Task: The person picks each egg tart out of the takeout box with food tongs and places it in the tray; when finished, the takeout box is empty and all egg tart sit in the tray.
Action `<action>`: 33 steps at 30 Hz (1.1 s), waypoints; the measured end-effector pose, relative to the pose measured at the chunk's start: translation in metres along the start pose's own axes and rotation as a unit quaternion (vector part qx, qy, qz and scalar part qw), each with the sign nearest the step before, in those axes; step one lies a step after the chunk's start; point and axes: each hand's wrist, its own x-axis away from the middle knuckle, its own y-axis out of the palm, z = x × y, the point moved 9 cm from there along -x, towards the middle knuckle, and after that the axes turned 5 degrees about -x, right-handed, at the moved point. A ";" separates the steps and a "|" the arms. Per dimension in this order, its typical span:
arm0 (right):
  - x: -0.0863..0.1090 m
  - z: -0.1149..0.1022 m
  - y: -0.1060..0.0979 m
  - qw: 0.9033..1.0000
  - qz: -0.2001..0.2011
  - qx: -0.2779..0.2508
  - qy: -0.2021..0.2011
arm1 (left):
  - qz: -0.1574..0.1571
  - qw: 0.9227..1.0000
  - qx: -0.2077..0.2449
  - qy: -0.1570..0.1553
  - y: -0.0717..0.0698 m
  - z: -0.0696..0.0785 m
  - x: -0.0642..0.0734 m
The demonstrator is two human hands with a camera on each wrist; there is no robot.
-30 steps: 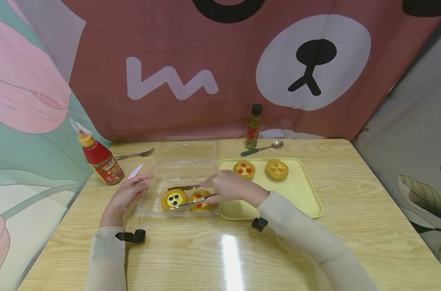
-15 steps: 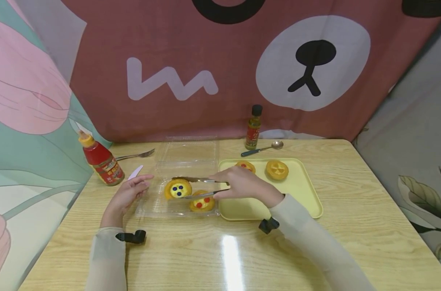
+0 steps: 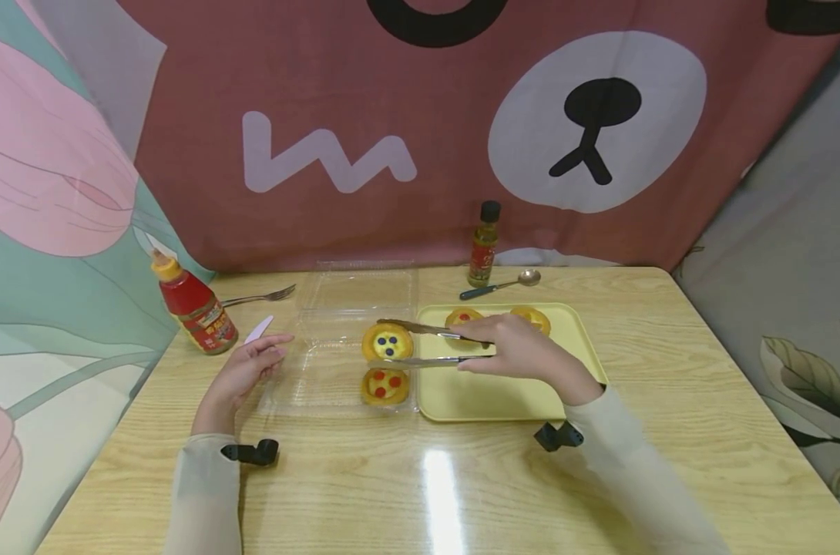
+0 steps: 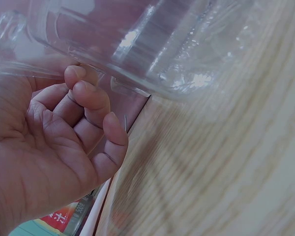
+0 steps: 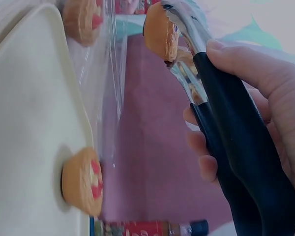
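Observation:
My right hand (image 3: 513, 347) grips black-handled metal tongs (image 5: 236, 132). Held in their tips is a small tart (image 3: 387, 342) with blue dots, above the right part of the clear plastic container (image 3: 309, 381). A tart with red dots (image 3: 385, 387) lies inside that container, just nearer than the held one. My left hand (image 3: 248, 370) is at the container's left rim, fingers curled beside the plastic (image 4: 137, 49); the thumb is partly hidden in the left wrist view. On the yellow tray (image 3: 489, 399), another red-dotted tart (image 5: 82, 182) and a plain-topped tart (image 3: 536, 317) are partly covered by my right hand in the head view.
The container's lid (image 3: 361, 289) stands open behind it. At left are a red sauce bottle (image 3: 201, 312), a fork (image 3: 270, 295) and a pale knife (image 3: 259, 328). Behind the tray stand a small bottle (image 3: 484, 247) and a spoon (image 3: 503, 287).
The tongs have lifted the blue-dotted tart and carried it right, toward the tray. My right hand has shifted right with them. The red-dotted tart turned slightly; my left hand stays put.

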 end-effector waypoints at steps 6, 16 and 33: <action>0.029 0.011 -0.014 0.999 0.009 0.029 0.031 | -0.002 1.000 0.005 -0.005 0.001 -0.001 -0.001; 0.077 0.031 -0.018 0.997 0.013 0.039 0.072 | -0.001 1.000 0.009 -0.008 0.000 0.000 0.001; 0.114 0.054 -0.001 0.990 -0.008 0.066 0.125 | 0.003 0.999 0.019 -0.027 -0.001 -0.005 -0.001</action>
